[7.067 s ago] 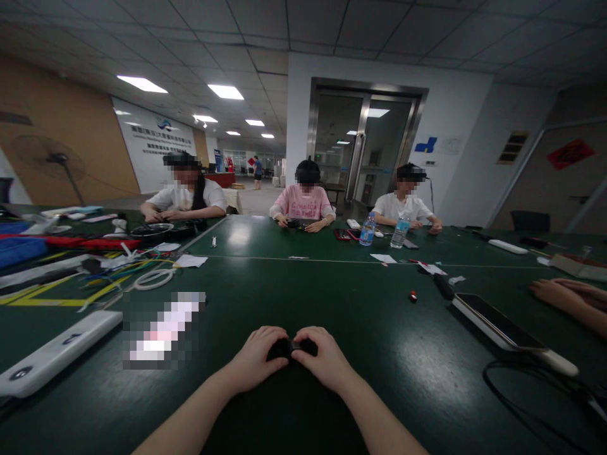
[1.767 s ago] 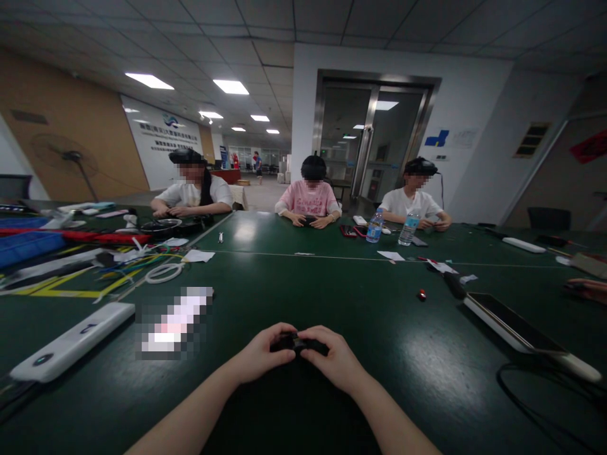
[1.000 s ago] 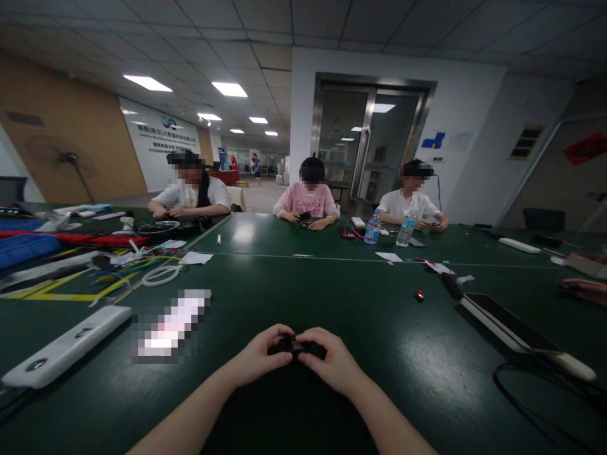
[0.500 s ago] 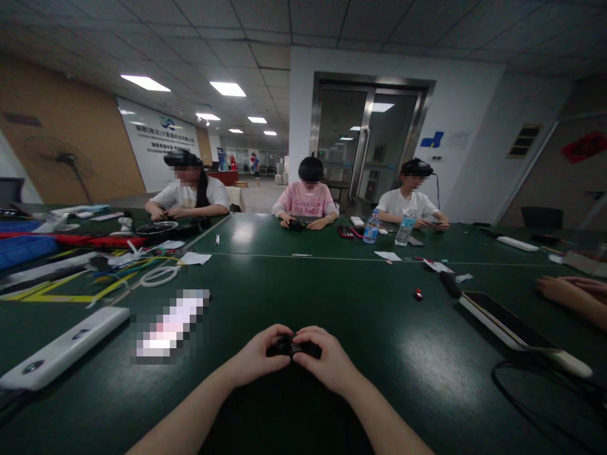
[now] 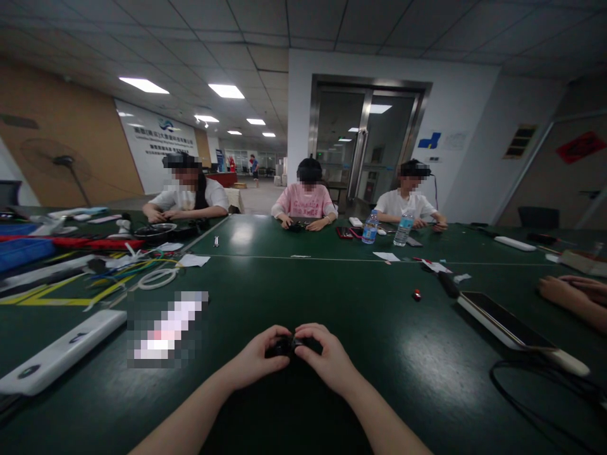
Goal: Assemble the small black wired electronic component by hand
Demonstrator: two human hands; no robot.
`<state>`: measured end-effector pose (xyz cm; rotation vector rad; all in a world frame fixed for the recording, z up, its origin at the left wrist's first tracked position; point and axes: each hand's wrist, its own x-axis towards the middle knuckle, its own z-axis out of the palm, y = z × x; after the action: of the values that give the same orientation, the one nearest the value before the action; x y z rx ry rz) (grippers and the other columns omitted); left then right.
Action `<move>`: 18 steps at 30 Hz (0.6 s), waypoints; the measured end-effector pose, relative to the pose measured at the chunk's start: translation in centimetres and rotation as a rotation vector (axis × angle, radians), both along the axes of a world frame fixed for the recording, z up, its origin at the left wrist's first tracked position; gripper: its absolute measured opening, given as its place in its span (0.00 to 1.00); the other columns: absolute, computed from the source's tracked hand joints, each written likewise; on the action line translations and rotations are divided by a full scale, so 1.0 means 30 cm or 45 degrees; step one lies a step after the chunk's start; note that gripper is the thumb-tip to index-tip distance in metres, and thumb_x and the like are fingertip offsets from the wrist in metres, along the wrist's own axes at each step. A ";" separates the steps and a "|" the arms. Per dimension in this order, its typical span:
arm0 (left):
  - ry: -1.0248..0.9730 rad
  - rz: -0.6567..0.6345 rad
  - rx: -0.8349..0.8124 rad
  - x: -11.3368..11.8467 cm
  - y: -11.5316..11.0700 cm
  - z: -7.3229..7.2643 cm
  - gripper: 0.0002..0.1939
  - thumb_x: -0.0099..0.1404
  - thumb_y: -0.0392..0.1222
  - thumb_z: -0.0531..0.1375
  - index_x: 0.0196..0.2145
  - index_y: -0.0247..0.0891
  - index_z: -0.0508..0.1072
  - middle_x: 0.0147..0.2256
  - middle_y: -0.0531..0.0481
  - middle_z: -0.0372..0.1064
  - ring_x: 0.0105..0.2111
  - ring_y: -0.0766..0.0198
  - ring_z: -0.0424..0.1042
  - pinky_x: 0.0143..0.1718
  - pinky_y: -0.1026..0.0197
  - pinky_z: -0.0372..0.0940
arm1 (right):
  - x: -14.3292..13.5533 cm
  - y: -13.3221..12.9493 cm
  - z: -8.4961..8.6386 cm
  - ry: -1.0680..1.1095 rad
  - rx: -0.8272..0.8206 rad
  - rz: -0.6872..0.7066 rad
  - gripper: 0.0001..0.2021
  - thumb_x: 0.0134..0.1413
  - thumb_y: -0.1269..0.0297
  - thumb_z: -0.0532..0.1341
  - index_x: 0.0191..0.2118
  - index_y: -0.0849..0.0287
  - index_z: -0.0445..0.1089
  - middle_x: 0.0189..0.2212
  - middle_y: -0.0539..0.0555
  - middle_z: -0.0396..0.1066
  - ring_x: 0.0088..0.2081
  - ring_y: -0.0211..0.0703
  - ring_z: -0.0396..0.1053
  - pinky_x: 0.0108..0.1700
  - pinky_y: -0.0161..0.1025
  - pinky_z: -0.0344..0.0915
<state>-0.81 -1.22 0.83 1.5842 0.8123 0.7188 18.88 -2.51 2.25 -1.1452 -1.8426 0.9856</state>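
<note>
Close to me at the middle of the green table, both my hands meet over a small glossy black object of a kind I cannot make out. My left hand pinches its left part between thumb and fingers. On the other side, my right hand is closed on its right part, thumb below and fingers above. The fingers cover much of the object, so I cannot tell whether it is one piece or two.
To the left lie a blurred-out phone and a long white device. At right are a dark-screened device, a black cable and a small red-topped item. Several people sit around the table; one person's hands show at far right.
My hands stay together on the black object, and my right fingers have shifted slightly around it. The whole view has tilted a little.
</note>
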 end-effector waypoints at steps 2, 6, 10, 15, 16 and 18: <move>0.011 0.000 -0.015 -0.001 0.000 0.002 0.19 0.56 0.37 0.61 0.44 0.40 0.62 0.40 0.50 0.66 0.42 0.60 0.66 0.43 0.56 0.60 | 0.005 0.000 0.007 0.010 -0.010 -0.027 0.09 0.49 0.64 0.61 0.39 0.53 0.69 0.45 0.51 0.66 0.49 0.44 0.63 0.53 0.45 0.58; 0.014 -0.012 -0.033 -0.006 0.001 0.001 0.18 0.56 0.38 0.61 0.44 0.40 0.61 0.41 0.50 0.67 0.42 0.59 0.67 0.42 0.57 0.61 | 0.023 -0.001 0.022 0.017 -0.041 -0.084 0.11 0.50 0.61 0.60 0.40 0.54 0.69 0.42 0.52 0.68 0.47 0.46 0.64 0.52 0.46 0.60; 0.006 -0.023 -0.043 -0.009 0.000 0.000 0.19 0.57 0.39 0.61 0.45 0.40 0.61 0.40 0.50 0.67 0.41 0.60 0.67 0.42 0.57 0.61 | 0.041 -0.002 0.032 0.034 -0.033 -0.116 0.11 0.51 0.61 0.58 0.41 0.54 0.68 0.41 0.52 0.69 0.47 0.46 0.65 0.51 0.46 0.60; 0.003 -0.027 -0.032 -0.007 0.000 0.000 0.19 0.57 0.39 0.62 0.45 0.40 0.61 0.41 0.50 0.67 0.41 0.60 0.67 0.42 0.58 0.60 | 0.058 0.007 0.034 0.054 0.031 -0.162 0.11 0.50 0.62 0.59 0.41 0.56 0.68 0.40 0.52 0.70 0.46 0.45 0.66 0.51 0.47 0.60; 0.003 -0.023 -0.030 -0.007 0.000 -0.001 0.19 0.56 0.40 0.62 0.45 0.40 0.61 0.41 0.50 0.67 0.41 0.60 0.67 0.42 0.58 0.60 | 0.061 0.010 0.032 0.059 0.045 -0.169 0.11 0.50 0.63 0.59 0.41 0.56 0.68 0.40 0.52 0.70 0.45 0.45 0.66 0.51 0.47 0.60; -0.003 -0.022 -0.037 -0.007 0.002 -0.006 0.20 0.56 0.40 0.62 0.45 0.40 0.61 0.41 0.50 0.67 0.41 0.60 0.67 0.42 0.57 0.60 | 0.067 0.015 0.029 0.075 0.065 -0.175 0.12 0.49 0.63 0.60 0.41 0.56 0.68 0.40 0.53 0.70 0.45 0.44 0.66 0.51 0.47 0.61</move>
<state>-1.03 -1.17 0.67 1.5623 0.8032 0.6933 20.89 -2.05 3.12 -1.1821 -1.7090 0.8800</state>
